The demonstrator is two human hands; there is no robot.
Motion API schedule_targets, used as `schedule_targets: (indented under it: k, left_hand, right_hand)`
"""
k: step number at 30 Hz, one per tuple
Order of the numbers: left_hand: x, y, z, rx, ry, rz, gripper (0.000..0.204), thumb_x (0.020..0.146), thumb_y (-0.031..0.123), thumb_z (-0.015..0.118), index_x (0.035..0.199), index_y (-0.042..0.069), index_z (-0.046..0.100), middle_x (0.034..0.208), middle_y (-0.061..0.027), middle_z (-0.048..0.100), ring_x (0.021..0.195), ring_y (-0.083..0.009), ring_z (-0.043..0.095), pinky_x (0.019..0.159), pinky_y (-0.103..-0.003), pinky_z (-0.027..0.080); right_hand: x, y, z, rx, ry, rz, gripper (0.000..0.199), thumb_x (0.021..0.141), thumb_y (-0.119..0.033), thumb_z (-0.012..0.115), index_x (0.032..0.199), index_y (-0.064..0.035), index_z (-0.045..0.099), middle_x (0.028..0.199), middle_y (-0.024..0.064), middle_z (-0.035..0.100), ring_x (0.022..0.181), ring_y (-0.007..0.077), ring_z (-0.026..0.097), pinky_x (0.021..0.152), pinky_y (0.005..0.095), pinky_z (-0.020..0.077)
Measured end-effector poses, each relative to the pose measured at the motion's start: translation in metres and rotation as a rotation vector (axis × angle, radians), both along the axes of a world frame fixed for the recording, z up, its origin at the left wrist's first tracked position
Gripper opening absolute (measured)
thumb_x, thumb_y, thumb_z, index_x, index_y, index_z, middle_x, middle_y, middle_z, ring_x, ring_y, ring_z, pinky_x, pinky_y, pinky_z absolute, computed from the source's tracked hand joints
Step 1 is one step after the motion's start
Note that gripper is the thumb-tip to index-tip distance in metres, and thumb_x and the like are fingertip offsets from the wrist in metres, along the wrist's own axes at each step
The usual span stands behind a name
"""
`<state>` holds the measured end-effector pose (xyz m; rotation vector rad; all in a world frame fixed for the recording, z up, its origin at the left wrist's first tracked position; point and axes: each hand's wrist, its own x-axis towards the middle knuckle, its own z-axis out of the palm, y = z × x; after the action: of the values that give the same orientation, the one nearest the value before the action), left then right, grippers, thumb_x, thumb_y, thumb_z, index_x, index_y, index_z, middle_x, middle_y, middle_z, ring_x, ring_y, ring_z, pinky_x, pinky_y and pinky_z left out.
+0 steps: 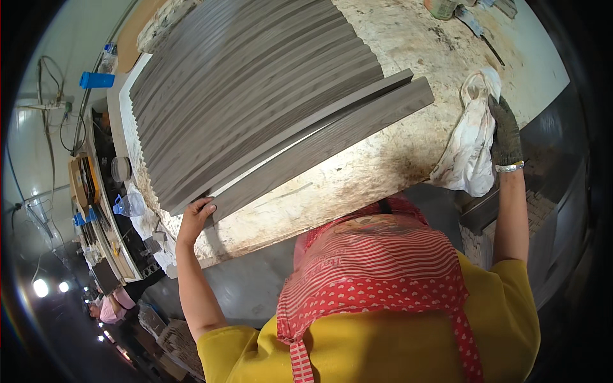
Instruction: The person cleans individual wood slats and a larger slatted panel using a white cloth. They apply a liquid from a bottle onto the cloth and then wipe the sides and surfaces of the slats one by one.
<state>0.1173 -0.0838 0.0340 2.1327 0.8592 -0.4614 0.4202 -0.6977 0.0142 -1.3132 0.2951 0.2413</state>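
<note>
My bare left hand (196,216) is at the near left end of a grey wood-grain strip (332,143), thumb on its end and the other fingers mostly hidden. This strip lies slanted across the worktable, a little apart from a second strip (300,137) behind it. Beyond them, many more grey strips (255,83) lie side by side in a wide sheet. At the table's right side, my right hand (506,131), in a dark glove with a shiny band at the wrist, grips a crumpled white rag (471,143) that hangs over the front edge.
The worktable (377,163) has a stained, pale top. At its far right are a small container (440,7) and a thin dark tool (491,50). A blue cup (97,80) and a plastic jug (131,204) stand left. Another person (113,306) is at the distant lower left.
</note>
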Motion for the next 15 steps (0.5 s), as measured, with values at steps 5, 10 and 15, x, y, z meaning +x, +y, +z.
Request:
schedule_targets:
  k: [5, 10, 15]
  left_hand:
    - [-0.004, -0.003, 0.001, -0.036, -0.030, 0.071, 0.032, 0.083, 0.017, 0.071, 0.107, -0.003, 0.066, 0.093, -0.0038, 0.067, 0.088, -0.0119, 0.056, 0.082, -0.026, 0.044]
    - [-0.007, -0.010, 0.006, 0.107, -0.058, 0.019, 0.030, 0.080, 0.015, 0.073, 0.103, -0.004, 0.066, 0.093, -0.0097, 0.069, 0.090, -0.0161, 0.061, 0.081, -0.028, 0.045]
    - [-0.003, -0.037, 0.017, 0.532, -0.216, -0.159, 0.027, 0.076, 0.015, 0.073, 0.098, -0.001, 0.067, 0.094, -0.0139, 0.067, 0.091, -0.0299, 0.062, 0.079, -0.034, 0.047]
  right_hand:
    - [0.006, 0.003, -0.008, -0.017, 0.030, 0.048, 0.042, 0.088, -0.022, 0.063, 0.121, 0.0015, 0.054, 0.104, 0.0069, 0.063, 0.088, 0.0152, 0.061, 0.080, 0.0288, 0.0500]
    - [0.010, 0.002, -0.015, 0.005, 0.028, 0.083, 0.042, 0.089, -0.021, 0.062, 0.123, 0.0020, 0.054, 0.105, 0.0076, 0.063, 0.089, 0.0155, 0.061, 0.081, 0.0286, 0.0498]
    - [0.014, -0.004, -0.014, -0.066, -0.006, 0.070, 0.042, 0.089, -0.019, 0.060, 0.124, 0.0026, 0.053, 0.109, 0.0079, 0.062, 0.095, 0.0157, 0.060, 0.084, 0.0276, 0.0487]
